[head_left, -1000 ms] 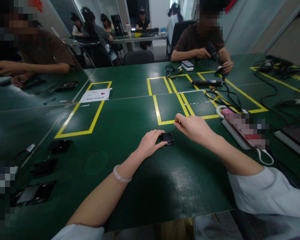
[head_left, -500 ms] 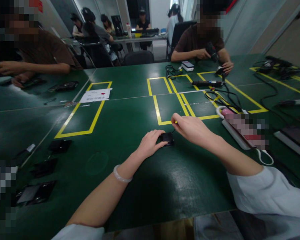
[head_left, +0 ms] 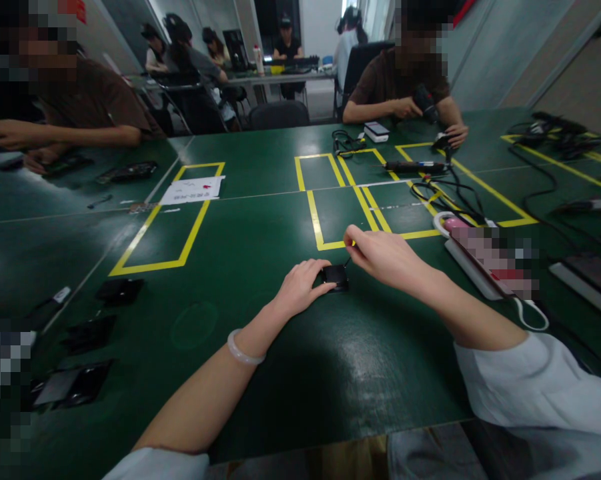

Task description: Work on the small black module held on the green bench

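A small black square device lies on the green table in front of me. My left hand grips its left side, thumb along the near edge and fingers along the far edge. Just beyond its far right corner, my right hand pinches a thin dark rod, whose lower end reaches that corner. Most of the rod is hidden by my fingers, so I cannot tell its kind.
Black parts lie at the left. To the right are a pink-cased phone and black cables. Yellow tape marks the table; a paper sign lies beyond. Across, a co-worker holds a dark power tool.
Almost nothing differs. Both my hands and the black device keep their places, with only a very slight shift in my right hand.
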Motion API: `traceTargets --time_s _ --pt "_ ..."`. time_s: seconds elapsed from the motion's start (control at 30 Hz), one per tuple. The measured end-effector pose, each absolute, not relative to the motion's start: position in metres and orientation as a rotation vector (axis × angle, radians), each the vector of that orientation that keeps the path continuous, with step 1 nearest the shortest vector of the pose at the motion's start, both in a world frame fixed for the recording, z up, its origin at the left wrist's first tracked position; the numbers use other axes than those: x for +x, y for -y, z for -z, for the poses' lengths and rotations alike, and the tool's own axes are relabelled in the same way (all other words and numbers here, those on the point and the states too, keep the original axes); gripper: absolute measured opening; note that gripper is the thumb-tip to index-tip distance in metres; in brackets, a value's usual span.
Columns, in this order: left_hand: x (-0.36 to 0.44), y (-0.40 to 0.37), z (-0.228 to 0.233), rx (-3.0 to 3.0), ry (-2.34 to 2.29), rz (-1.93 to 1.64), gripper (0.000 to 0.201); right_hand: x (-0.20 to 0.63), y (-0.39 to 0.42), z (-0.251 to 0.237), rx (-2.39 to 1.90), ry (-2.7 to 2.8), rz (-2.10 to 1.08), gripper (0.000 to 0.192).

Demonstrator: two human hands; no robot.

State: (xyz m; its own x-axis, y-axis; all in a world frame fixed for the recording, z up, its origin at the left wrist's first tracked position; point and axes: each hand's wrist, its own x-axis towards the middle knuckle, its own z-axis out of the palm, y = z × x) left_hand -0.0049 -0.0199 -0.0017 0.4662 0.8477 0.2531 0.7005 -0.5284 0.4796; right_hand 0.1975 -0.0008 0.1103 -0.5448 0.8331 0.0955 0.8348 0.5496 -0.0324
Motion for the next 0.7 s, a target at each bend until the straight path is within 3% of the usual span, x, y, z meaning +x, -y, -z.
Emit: traceTargets --time_s 0.7 --pt "-0.0062 0.0195 0.0040 2.401 -1.314 -0.680 0.039 0.1994 -0.0008 -0.1088 -1.428 2.673 -0.024 0.021"
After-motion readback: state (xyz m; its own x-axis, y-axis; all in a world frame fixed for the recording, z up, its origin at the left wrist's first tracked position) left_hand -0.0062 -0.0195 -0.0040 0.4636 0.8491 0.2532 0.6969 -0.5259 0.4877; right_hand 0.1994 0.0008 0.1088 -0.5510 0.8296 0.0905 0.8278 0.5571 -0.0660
